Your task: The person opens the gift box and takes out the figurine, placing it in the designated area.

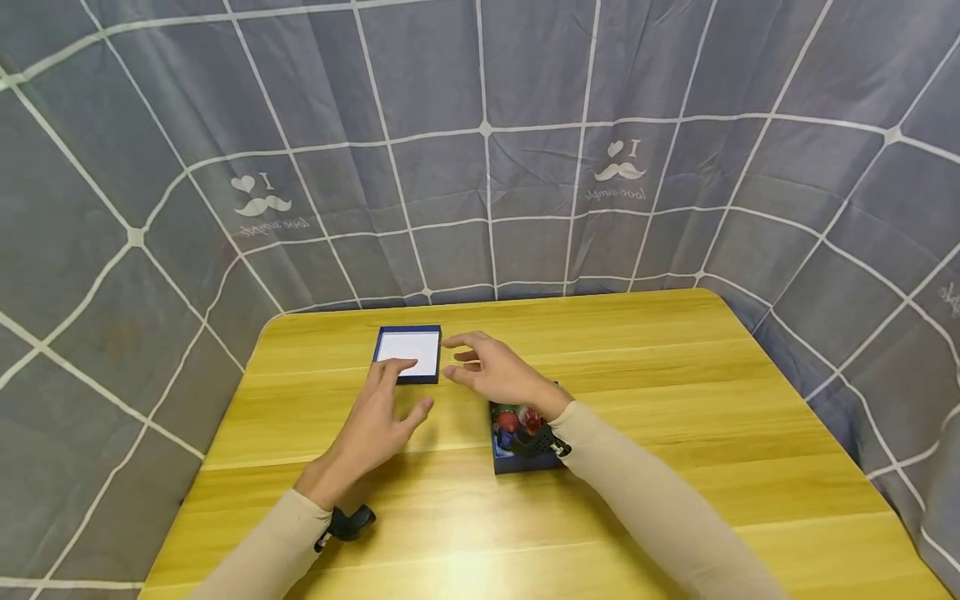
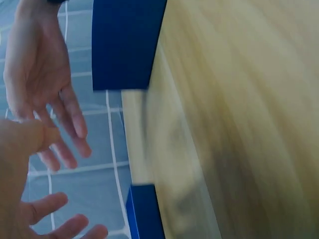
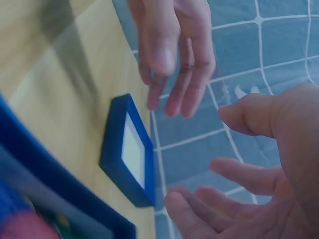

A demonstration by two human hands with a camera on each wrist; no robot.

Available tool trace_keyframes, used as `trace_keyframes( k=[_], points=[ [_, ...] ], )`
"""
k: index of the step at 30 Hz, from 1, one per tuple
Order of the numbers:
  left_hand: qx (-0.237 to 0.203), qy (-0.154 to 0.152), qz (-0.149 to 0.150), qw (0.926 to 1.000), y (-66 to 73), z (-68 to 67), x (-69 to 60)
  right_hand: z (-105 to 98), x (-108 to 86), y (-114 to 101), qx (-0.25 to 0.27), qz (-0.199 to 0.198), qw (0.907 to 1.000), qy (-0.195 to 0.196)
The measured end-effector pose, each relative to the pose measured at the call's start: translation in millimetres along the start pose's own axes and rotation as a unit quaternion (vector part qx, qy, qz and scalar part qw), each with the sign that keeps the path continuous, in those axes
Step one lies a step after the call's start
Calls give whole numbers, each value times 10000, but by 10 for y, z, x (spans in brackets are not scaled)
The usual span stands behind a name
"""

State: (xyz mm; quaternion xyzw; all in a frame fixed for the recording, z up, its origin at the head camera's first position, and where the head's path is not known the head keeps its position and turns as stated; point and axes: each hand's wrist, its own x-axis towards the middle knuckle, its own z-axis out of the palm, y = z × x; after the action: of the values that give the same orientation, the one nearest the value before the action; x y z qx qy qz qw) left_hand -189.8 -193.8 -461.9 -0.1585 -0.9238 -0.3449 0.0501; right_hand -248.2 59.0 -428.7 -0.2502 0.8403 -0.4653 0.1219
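Both hands hover above the wooden table and hold nothing. My left hand (image 1: 371,429) is palm inward, thumb apart from the fingers, its fingertips over the near edge of a shallow blue box or lid (image 1: 418,380) with a white inside. Whether they touch it is unclear in the head view. My right hand (image 1: 502,371), fingers loosely bent, points left towards that box's right side. Beneath the right wrist stands a blue box (image 1: 525,463) with red, green and blue contents (image 1: 507,421), partly covered by the forearm. In the right wrist view, a gap separates the left hand (image 3: 177,55) from the right.
The yellow wooden table (image 1: 675,367) reaches back to a grey curtain (image 1: 442,92) with white grid lines, which also runs along both sides. A black band (image 1: 348,523) sits on the left wrist and another (image 1: 536,442) on the right.
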Motion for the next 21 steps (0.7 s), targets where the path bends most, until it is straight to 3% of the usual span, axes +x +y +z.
trace_keyframes(
  k=[12,16,21],
  points=[
    [-164,-1282,472,9905,327,351,-135,-418,-328,84,-918,-483,9944,-182],
    [-210,-1516,563,9866,391,449,-94,-500,-475,111,-1332,-674,9884,-276],
    [-249,-1614,598,9848,479,565,-21,-560,-652,160,-1903,-792,9762,-671]
  ],
)
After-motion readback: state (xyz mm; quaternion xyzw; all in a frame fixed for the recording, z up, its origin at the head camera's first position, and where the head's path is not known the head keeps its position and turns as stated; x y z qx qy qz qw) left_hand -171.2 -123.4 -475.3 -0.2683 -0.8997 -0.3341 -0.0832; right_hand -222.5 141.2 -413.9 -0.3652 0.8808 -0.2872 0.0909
